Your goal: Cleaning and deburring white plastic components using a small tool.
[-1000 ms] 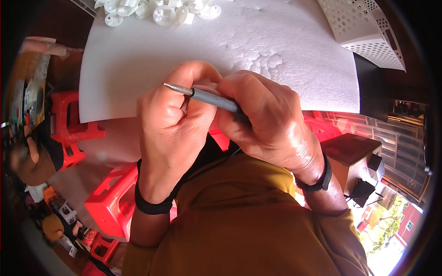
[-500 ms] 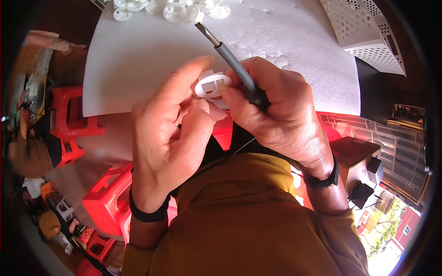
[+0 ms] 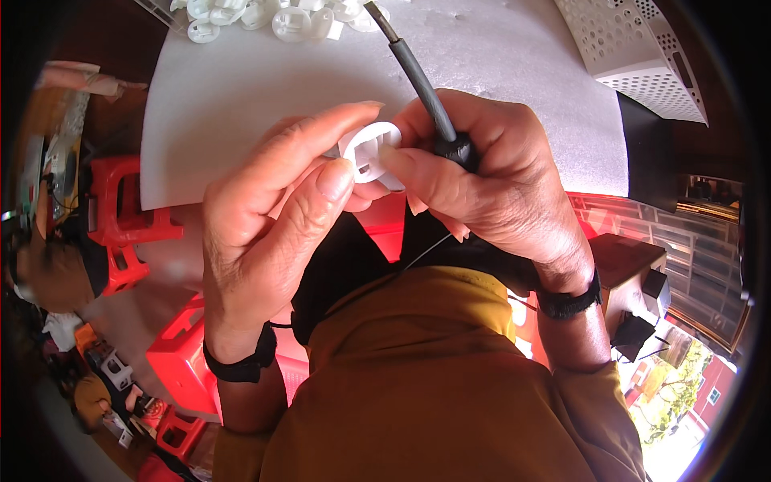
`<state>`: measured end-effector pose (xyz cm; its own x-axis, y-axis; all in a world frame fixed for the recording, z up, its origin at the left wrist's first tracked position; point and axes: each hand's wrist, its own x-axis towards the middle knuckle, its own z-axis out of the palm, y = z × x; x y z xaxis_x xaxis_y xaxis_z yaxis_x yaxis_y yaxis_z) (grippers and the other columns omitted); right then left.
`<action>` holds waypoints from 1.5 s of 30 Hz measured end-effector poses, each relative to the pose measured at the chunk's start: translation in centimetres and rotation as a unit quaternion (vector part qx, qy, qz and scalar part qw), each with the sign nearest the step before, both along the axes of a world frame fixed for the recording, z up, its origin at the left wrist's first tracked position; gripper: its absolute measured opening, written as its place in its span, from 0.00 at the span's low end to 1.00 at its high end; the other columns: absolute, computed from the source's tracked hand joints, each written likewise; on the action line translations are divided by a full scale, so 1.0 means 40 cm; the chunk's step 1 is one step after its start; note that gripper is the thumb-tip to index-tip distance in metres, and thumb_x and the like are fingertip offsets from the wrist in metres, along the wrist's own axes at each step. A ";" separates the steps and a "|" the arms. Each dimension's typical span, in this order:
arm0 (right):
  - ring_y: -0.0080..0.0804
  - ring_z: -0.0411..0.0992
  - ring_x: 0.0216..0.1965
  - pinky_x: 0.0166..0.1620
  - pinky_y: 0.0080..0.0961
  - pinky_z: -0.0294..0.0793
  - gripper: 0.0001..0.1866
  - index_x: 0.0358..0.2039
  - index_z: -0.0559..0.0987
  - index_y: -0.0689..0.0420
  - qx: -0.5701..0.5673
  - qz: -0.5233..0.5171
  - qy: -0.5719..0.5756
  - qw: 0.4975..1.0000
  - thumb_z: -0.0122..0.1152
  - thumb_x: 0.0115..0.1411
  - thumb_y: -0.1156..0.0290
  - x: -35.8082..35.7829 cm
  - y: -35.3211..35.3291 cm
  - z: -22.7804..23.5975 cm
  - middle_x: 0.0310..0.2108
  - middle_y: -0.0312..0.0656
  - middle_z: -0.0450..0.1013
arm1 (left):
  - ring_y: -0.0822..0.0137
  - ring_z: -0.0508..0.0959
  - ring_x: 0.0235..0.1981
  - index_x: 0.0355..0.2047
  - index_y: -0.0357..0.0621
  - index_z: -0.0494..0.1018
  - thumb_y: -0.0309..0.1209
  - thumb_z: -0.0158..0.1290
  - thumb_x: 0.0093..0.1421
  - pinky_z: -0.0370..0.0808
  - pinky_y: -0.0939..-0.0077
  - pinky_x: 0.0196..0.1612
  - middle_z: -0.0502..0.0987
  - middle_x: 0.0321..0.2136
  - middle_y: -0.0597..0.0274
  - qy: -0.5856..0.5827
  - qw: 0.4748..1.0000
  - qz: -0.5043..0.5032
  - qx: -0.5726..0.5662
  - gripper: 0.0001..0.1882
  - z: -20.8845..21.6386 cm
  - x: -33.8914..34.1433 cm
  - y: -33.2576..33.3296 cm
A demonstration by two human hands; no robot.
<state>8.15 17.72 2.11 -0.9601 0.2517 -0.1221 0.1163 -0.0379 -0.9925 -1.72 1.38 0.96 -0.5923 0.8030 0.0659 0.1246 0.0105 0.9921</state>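
Between my two hands is a small round white plastic part [image 3: 386,132] with a raised rim and inner slots. My left hand [image 3: 269,205] grips its left side between thumb and fingers. My right hand [image 3: 482,173] pinches its right side with the thumb. That same hand also holds a flat-tipped screwdriver [image 3: 423,88] with a grey-sleeved shaft and a black grip. Its bare metal tip points up and away from the part, toward a pile of similar white plastic parts [image 3: 291,24] at the far edge of view. My fingers hide the part's underside.
Below the hands' far side spreads a table covered with a white foam sheet [image 3: 241,104]. A perforated white basket [image 3: 634,64] stands at the far right. Red plastic stools [image 3: 173,357] are at the left, where other people sit. A brown box [image 3: 618,261] lies right of me.
The white part has turned and tilted between my fingers. My left hand has shifted left and its thumb moved up onto the rim. The screwdriver tip has swung up and right.
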 end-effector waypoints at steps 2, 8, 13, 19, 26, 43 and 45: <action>0.11 0.61 0.13 0.16 0.11 0.57 0.07 0.33 0.76 0.63 -0.001 0.006 -0.005 1.000 0.63 0.59 0.72 0.004 0.004 -0.003 0.17 0.32 0.70 | 0.71 0.78 0.35 0.54 0.29 0.66 0.35 0.45 0.67 0.76 0.78 0.40 0.77 0.40 0.54 0.017 1.000 -0.011 0.013 0.23 -0.010 -0.005 -0.001; 0.11 0.61 0.13 0.16 0.11 0.57 0.09 0.35 0.76 0.64 -0.004 0.020 0.000 1.000 0.62 0.60 0.71 0.008 0.010 -0.006 0.18 0.33 0.70 | 0.71 0.78 0.35 0.54 0.28 0.67 0.35 0.45 0.67 0.76 0.78 0.41 0.77 0.41 0.54 0.009 0.999 -0.016 0.041 0.22 -0.022 -0.011 0.002; 0.11 0.61 0.13 0.16 0.11 0.57 0.09 0.34 0.76 0.63 0.015 0.014 0.001 1.000 0.62 0.59 0.70 0.010 0.010 -0.010 0.17 0.32 0.70 | 0.69 0.77 0.38 0.53 0.28 0.67 0.33 0.44 0.67 0.77 0.77 0.41 0.75 0.42 0.53 0.025 0.997 -0.009 0.066 0.20 -0.027 -0.009 0.012; 0.11 0.61 0.13 0.16 0.12 0.57 0.08 0.32 0.76 0.61 0.061 0.013 -0.006 0.998 0.62 0.60 0.69 0.001 0.004 -0.015 0.16 0.31 0.69 | 0.68 0.77 0.37 0.50 0.25 0.69 0.28 0.44 0.66 0.77 0.76 0.41 0.75 0.41 0.52 0.063 0.995 0.008 0.080 0.17 -0.029 -0.003 0.019; 0.11 0.60 0.13 0.16 0.13 0.57 0.09 0.33 0.76 0.62 0.029 0.018 -0.020 0.999 0.60 0.60 0.68 -0.005 0.008 0.003 0.16 0.31 0.68 | 0.68 0.77 0.36 0.49 0.25 0.69 0.27 0.44 0.66 0.78 0.76 0.40 0.75 0.40 0.52 0.078 0.994 0.004 0.078 0.17 -0.032 -0.007 0.020; 0.29 0.68 0.22 0.28 0.24 0.67 0.10 0.41 0.74 0.65 0.313 0.047 0.049 0.947 0.54 0.58 0.79 0.086 0.039 -0.008 0.23 0.42 0.70 | 0.67 0.80 0.36 0.49 0.29 0.71 0.27 0.45 0.66 0.79 0.72 0.42 0.78 0.39 0.52 -0.057 0.992 0.094 0.064 0.15 -0.047 -0.035 0.049; 0.33 0.70 0.23 0.29 0.25 0.68 0.11 0.41 0.75 0.66 0.338 0.048 0.049 0.939 0.55 0.57 0.79 0.082 0.040 -0.009 0.24 0.44 0.71 | 0.67 0.80 0.36 0.49 0.29 0.71 0.27 0.45 0.66 0.79 0.72 0.42 0.78 0.39 0.52 -0.059 0.992 0.094 0.063 0.15 -0.049 -0.035 0.052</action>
